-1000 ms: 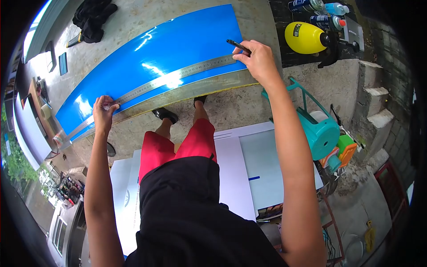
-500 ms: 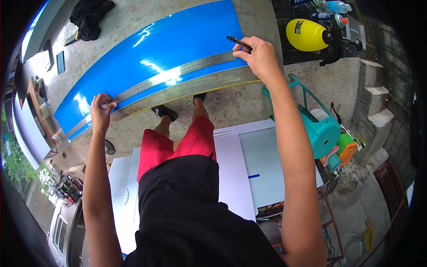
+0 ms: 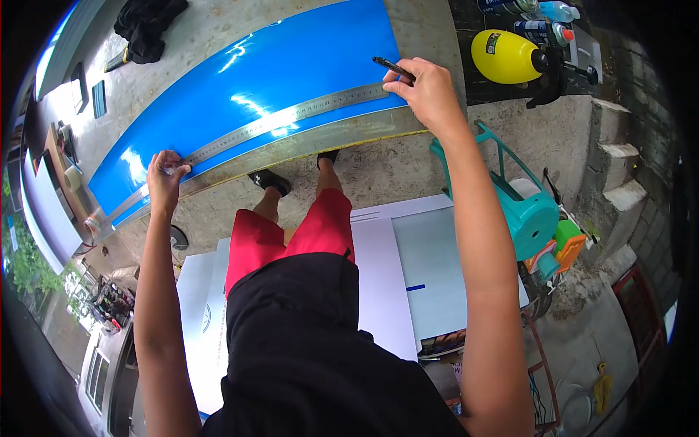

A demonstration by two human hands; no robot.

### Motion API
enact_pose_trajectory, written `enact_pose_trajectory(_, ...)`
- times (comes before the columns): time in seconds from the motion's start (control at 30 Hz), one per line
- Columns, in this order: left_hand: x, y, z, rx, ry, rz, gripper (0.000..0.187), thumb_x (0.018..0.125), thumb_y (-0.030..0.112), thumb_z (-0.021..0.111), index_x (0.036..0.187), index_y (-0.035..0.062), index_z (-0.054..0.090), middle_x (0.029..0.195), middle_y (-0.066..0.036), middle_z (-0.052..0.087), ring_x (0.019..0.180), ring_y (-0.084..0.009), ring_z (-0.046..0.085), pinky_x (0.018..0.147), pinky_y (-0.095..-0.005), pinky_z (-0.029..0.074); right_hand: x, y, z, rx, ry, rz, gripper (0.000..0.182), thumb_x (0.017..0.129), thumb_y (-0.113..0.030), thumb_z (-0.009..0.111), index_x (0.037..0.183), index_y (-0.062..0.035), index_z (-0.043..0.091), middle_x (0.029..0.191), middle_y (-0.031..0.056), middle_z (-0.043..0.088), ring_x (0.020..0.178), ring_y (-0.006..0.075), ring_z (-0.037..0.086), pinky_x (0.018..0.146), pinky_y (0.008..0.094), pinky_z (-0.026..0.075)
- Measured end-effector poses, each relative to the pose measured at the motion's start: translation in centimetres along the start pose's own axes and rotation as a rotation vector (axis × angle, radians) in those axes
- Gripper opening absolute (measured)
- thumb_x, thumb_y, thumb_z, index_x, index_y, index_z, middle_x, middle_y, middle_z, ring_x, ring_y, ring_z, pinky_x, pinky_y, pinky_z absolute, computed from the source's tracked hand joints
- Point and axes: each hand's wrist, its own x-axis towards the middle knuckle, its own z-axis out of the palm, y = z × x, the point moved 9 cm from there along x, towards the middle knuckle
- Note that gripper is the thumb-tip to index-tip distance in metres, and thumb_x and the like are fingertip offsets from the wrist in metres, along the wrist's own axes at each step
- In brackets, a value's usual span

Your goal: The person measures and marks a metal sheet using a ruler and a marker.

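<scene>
A glossy blue sheet (image 3: 291, 62) lies on the worktable, with a long steel ruler (image 3: 291, 116) flat on it along the near edge. Toward the ruler's left part, my left hand (image 3: 166, 178) is closed on it, thumb at the near side and fingers curled over the top. A black pen (image 3: 388, 66) sits in my right hand (image 3: 429, 91), its tip pointing left above the sheet. The fingertips of that same hand touch the ruler's right end.
A yellow spray bottle (image 3: 506, 57) and several cans stand at upper right. Black cloth (image 3: 148, 29) lies at the table's upper left. Below the right table end is a teal stool (image 3: 528, 218). Large pale boards (image 3: 378, 277) lie behind my legs.
</scene>
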Motion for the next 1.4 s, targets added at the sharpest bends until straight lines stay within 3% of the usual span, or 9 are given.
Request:
enact_pose_trajectory(0.07, -0.04, 0.25, -0.06, 0.021, -0.008, 0.002, 0.035, 0.077, 0.007, 0.089, 0.105, 0.0028, 0.068, 0.101, -0.006, 0.068, 0.095, -0.0207, 0.063, 0.09, -0.0362, 0.051, -0.02, -0.08, -0.07, 0.003, -0.001, 0.006, 0.019, 0.085, -0.012, 0.087, 0.102, -0.0042, 0.081, 0.081, 0.0069, 0.064, 0.073, 0.0183, 0.06, 0.07, 0.0358, 0.051)
enact_pose_trajectory(0.13, -0.05, 0.44, -0.08, 0.029, -0.009, 0.01, 0.035, 0.077, 0.008, 0.09, 0.105, 0.0029, 0.068, 0.1, -0.005, 0.068, 0.094, -0.0208, 0.062, 0.09, -0.0363, 0.051, 0.04, -0.25, -0.11, -0.017, -0.027, 0.029, 0.019, 0.085, -0.011, 0.087, 0.1, -0.0025, 0.081, 0.091, 0.0135, 0.073, 0.081, 0.0271, 0.071, 0.077, 0.0405, 0.056)
enact_pose_trajectory(1.17, 0.15, 0.17, -0.01, 0.036, -0.02, -0.021, 0.037, 0.076, 0.011, 0.092, 0.105, 0.0032, 0.069, 0.101, -0.004, 0.07, 0.094, -0.0199, 0.063, 0.089, -0.0357, 0.051, 0.01, -0.19, -0.13, -0.007, -0.008, 0.024, 0.018, 0.084, -0.009, 0.086, 0.099, -0.0023, 0.079, 0.087, 0.0124, 0.071, 0.076, 0.0257, 0.068, 0.074, 0.0396, 0.055)
enact_pose_trajectory(1.23, 0.05, 0.12, -0.04, -0.023, 0.002, -0.021, 0.038, 0.072, 0.011, 0.092, 0.102, 0.0055, 0.07, 0.1, -0.006, 0.07, 0.097, -0.0253, 0.064, 0.09, -0.0401, 0.052, 0.02, -0.1, -0.1, 0.013, -0.002, 0.013, 0.017, 0.086, -0.013, 0.086, 0.1, -0.0044, 0.08, 0.08, 0.0069, 0.064, 0.072, 0.0189, 0.061, 0.07, 0.036, 0.051)
enact_pose_trajectory(1.4, 0.11, 0.09, 0.01, 0.032, -0.005, -0.007, 0.037, 0.076, 0.01, 0.091, 0.104, 0.0037, 0.069, 0.101, -0.005, 0.07, 0.094, -0.0204, 0.063, 0.089, -0.0359, 0.052, 0.15, 0.0, -0.09, 0.008, -0.006, 0.022, 0.018, 0.086, -0.013, 0.086, 0.1, -0.0048, 0.08, 0.08, 0.007, 0.064, 0.072, 0.0192, 0.06, 0.07, 0.0363, 0.051)
